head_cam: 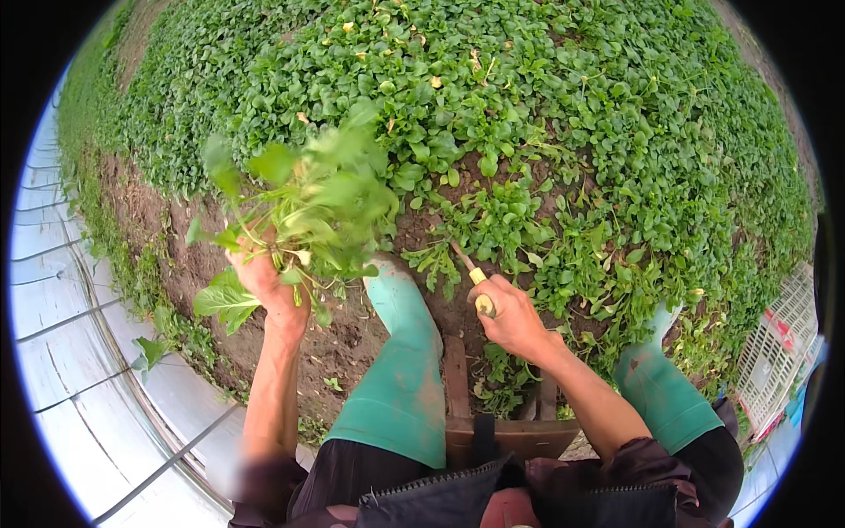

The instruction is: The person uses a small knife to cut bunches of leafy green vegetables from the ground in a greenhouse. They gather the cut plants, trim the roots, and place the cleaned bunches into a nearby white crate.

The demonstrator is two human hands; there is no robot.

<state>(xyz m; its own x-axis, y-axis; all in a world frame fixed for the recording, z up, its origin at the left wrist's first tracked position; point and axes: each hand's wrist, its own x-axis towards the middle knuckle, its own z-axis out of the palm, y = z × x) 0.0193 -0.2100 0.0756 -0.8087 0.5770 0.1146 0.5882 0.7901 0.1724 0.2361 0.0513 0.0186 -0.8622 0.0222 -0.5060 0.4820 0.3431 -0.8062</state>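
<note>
My left hand (270, 280) grips a bunch of leafy greens (323, 204) by the stem ends, held up over bare soil. The bunch's upper leaves are blurred. In my right hand (511, 313) is a small tool with a pale yellow handle (480, 280) and a narrow, rusty blade (461, 254). The blade's tip is at the edge of low leafy plants (502, 221) still standing in the soil, but whether it touches them I cannot tell.
A dense bed of greens (462, 99) stretches ahead. I sit on a low wooden stool (511, 432), green rubber boots (396, 369) either side. A white plastic crate (776, 350) stands at right. Clear plastic sheeting (72, 330) curves along the left.
</note>
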